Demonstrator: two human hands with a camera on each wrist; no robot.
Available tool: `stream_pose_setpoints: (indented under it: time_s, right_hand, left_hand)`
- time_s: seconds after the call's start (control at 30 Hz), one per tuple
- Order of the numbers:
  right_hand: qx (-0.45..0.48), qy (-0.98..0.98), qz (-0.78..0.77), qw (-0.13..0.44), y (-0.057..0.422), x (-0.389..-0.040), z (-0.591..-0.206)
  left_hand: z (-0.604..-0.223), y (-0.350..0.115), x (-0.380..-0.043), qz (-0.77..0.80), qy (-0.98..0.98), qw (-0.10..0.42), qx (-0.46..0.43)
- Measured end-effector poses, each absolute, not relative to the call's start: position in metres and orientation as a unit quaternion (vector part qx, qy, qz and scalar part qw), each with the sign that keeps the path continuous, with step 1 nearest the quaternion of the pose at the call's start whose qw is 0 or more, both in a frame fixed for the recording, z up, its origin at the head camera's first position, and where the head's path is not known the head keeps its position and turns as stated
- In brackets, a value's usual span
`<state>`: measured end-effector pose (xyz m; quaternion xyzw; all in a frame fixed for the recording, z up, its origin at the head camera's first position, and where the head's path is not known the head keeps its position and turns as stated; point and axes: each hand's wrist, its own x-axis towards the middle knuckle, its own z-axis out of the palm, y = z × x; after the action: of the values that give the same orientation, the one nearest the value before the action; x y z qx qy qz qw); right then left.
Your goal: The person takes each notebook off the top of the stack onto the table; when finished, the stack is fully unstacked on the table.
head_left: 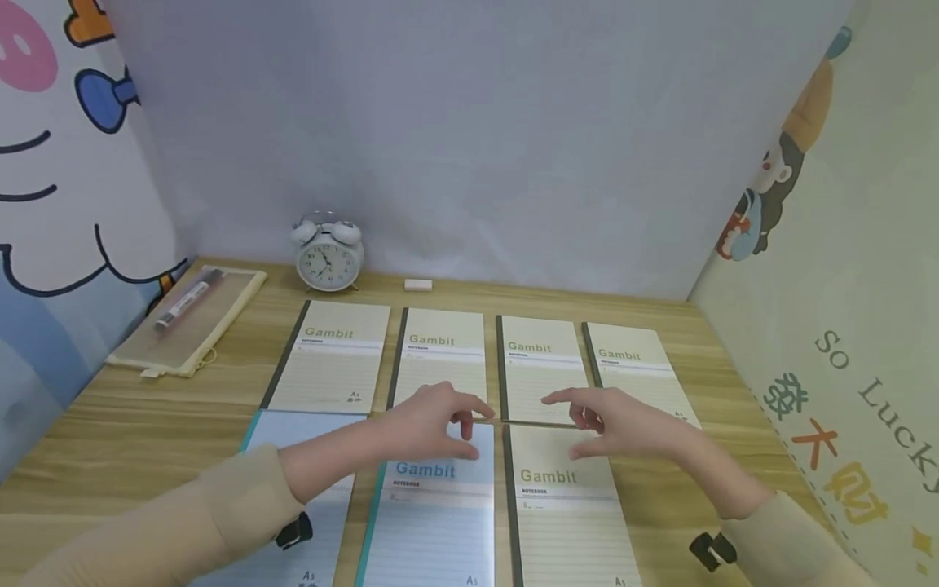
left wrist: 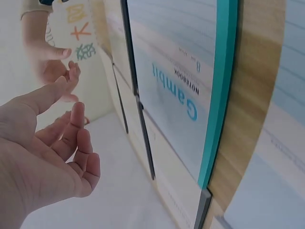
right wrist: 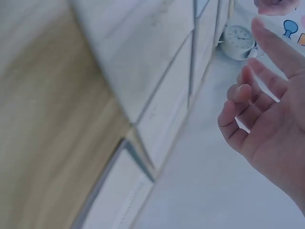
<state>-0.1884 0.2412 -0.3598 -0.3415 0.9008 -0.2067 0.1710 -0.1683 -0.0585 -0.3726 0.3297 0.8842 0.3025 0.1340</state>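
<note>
My left hand (head_left: 433, 424) hovers over the top of a blue Gambit notebook with a teal spine (head_left: 433, 522), its fingers loosely bent and nothing in them. Facing it, my right hand (head_left: 616, 420) is held above a cream Gambit notebook with a black spine (head_left: 568, 522), also without anything in it. The two hands are apart, thumbs and index fingers pointing toward each other. Another blue notebook (head_left: 333, 514) lies at front left, partly under my left forearm. Behind them runs a row of several cream notebooks (head_left: 330, 359), laid flat side by side.
A white twin-bell alarm clock (head_left: 328, 259) stands at the back of the wooden table (head_left: 88, 456), near a small white eraser-like block (head_left: 418, 285). At left lies a mesh zip pouch (head_left: 220, 318) with a marker (head_left: 187, 302). Walls border the back and sides.
</note>
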Motion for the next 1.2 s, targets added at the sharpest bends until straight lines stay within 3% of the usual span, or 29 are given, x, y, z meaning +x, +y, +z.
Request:
stream_pose_setpoints:
  time_s: [0.53,0.83,1.2]
  right_hand:
    - [-0.393,0.896,-0.189,0.085,0.159,-0.225,-0.329]
    - [-0.379,0.898,-0.196,0.108,0.112,-0.245,-0.333]
    - [-0.364,0.897,-0.227,0.106,0.064,-0.267,-0.365]
  left_hand:
    - [-0.333,-0.159,-0.204,0.253,0.929,0.069,0.261]
    - [-0.351,-0.225,-0.232,0.266,0.94,0.025,0.21]
    - [-0.393,-0.28,-0.251,0.296,0.943,0.049,0.144]
